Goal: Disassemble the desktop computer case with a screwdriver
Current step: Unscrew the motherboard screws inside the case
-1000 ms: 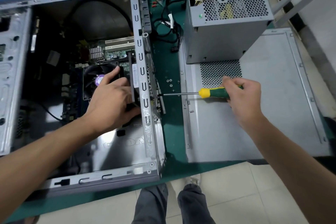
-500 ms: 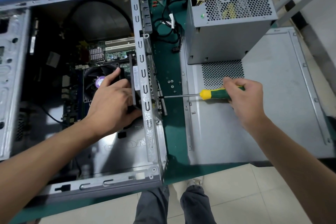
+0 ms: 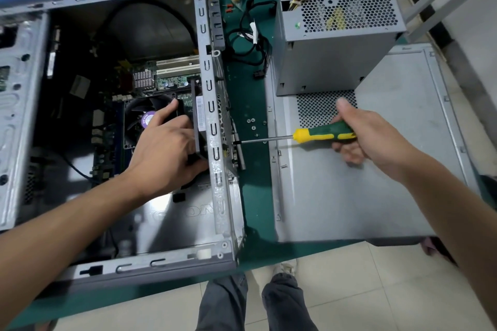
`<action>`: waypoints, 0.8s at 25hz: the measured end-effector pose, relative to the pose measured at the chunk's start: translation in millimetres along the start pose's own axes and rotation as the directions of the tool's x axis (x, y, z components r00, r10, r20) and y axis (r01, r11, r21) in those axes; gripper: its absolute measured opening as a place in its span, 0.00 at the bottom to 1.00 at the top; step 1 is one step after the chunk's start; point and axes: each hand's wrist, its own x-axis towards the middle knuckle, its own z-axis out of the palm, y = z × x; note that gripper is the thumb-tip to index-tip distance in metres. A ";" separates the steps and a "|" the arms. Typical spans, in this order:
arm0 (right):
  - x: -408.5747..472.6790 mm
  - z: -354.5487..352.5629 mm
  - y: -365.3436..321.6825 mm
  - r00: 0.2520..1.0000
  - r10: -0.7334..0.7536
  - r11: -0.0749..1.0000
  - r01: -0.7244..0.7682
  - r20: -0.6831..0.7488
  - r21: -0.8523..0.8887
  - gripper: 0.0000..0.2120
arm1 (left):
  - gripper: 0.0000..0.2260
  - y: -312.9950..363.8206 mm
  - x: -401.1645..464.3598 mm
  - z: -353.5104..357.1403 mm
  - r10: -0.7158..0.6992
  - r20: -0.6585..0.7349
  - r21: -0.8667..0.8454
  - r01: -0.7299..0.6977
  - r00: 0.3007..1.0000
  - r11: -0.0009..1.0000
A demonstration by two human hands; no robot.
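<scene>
A: Where the open computer case (image 3: 215,94) lies on its side at the left of the green bench (image 3: 252,196), what is the left hand (image 3: 166,153) doing?

B: It reaches down inside, just as it did a second ago, fingers curled round a dark flat part (image 3: 197,118) that stands against the inner face of the case's right-hand wall. The thumb points up over the black fan (image 3: 139,118) with its purple hub.

A: And on the outer side of that wall?

B: The screwdriver (image 3: 320,135) lies level, its tip touching the wall's outer face opposite the left hand. The shaft has kept the same line across all three frames.

A: The right hand (image 3: 368,137)?

B: It holds the green and yellow handle, thumb on top. The lower fingers are blurred and look looser under the handle than before; whether they are turning it I cannot tell.

A: Further right?

B: A few loose screws (image 3: 251,122) lie on the bench between the case and the removed side panel (image 3: 376,196). The grey power supply (image 3: 333,43) stands on that panel's far end, with black cables (image 3: 250,43) just left of it.
</scene>
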 end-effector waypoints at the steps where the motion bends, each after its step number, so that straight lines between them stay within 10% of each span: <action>1: 1.2 -1.7 1.3 1.000 0.011 0.995 -0.010 0.014 -0.097 0.20 | 0.18 0.3 0.0 -0.1 0.009 -0.002 0.004 -0.009 1.000 1.000; 4: 0.0 -3.2 1.1 0.999 -0.012 0.991 0.007 0.037 0.132 0.04 | 0.18 0.2 0.2 -0.4 0.012 0.003 0.012 -0.012 1.000 1.000; 6: -1.2 -4.7 0.5 0.995 -0.035 0.927 -0.005 0.099 0.375 0.12 | 0.19 -0.3 0.1 -0.2 0.006 0.009 0.017 -0.006 1.000 1.000; 11: -4.0 -1.1 -5.7 0.995 0.082 0.992 -0.076 0.061 -0.106 0.18 | 0.20 -0.2 0.1 -0.5 0.003 0.012 0.020 -0.003 1.000 1.000; 14: -1.8 -2.2 -4.7 0.998 -0.003 0.986 -0.007 0.060 0.165 0.04 | 0.20 0.4 0.5 -0.3 0.004 0.018 0.015 -0.004 1.000 1.000; 17: -2.8 -7.3 -4.0 0.987 -0.059 0.914 -0.006 0.150 0.405 0.17 | 0.20 0.4 0.4 -1.3 0.018 0.022 0.018 -0.018 1.000 1.000; 20: -4.1 -4.7 -10.2 0.992 0.068 0.997 -0.072 0.107 0.036 0.13 | 0.19 1.0 0.5 -1.9 0.022 0.009 0.013 -0.022 1.000 1.000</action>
